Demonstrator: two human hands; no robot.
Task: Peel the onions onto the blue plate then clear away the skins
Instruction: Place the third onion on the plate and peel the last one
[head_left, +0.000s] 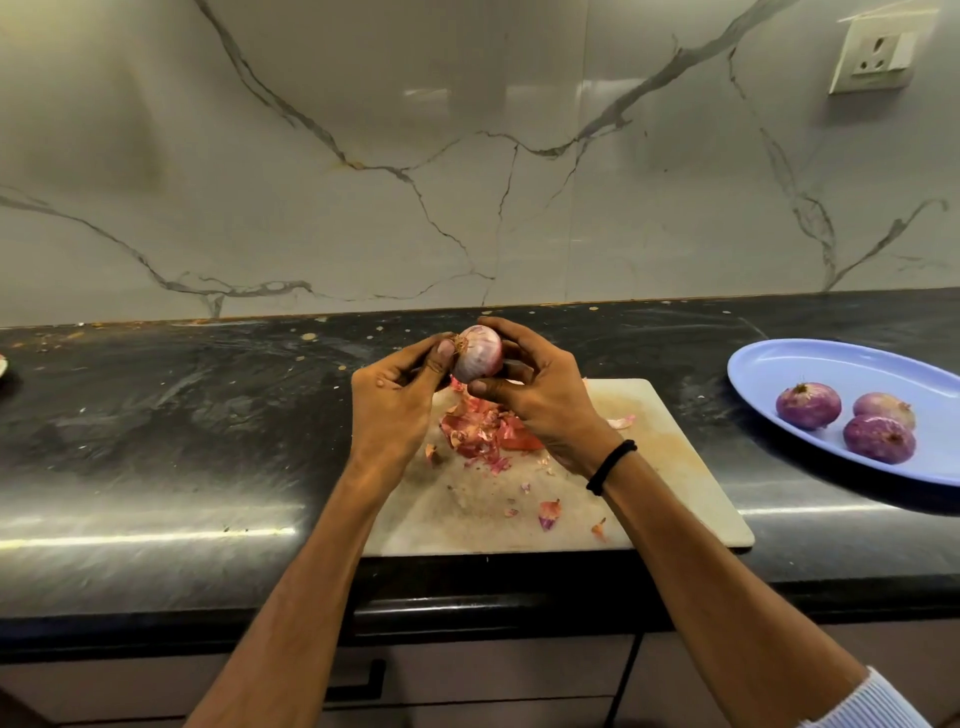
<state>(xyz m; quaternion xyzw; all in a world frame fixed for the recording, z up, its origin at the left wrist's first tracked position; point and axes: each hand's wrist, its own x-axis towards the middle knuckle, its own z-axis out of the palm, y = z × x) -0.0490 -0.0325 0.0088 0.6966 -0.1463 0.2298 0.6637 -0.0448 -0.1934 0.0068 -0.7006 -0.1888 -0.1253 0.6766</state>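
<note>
Black stone counter (182, 426) is carrying everything. Pale chopping board (670, 467) is lying at its front edge, about the middle. Blue plate (769, 358) is sitting toward the counter's right end, well apart from the board. Three peeled onions (808, 405) are resting close together on its near part.

Both hands are working above the board's far left corner. Left hand (389, 400) is curling in, thumb pressing at the root tuft. Right hand (540, 400) is wrapping fingers over the top and far side, thumb underneath. Between them they are gripping one onion (477, 353), lifted clear of the board. Skins (483, 431) are piling up on the board right under the hands, and small scraps (549, 514) are lying scattered toward the board's front edge.

Step, as judged: peeling is underway on a fourth onion. It is looking mostly stripped, with pale purple flesh showing and the root tuft not yet off. Next move is probably calling for a pinch and pull at that tuft. After that comes a reach right across the counter to the plate. Skins are not yet cleared.

Hidden or unclear:
- Left fingers are sitting behind the onion, so I cannot tell how they lie.
- The onion's underside and far side are covered, so any leftover skin there is unknown.
- The plate's right side is running out of view.
- Something pale (2, 366) at the counter's left end is cut off and cannot be identified.
</note>
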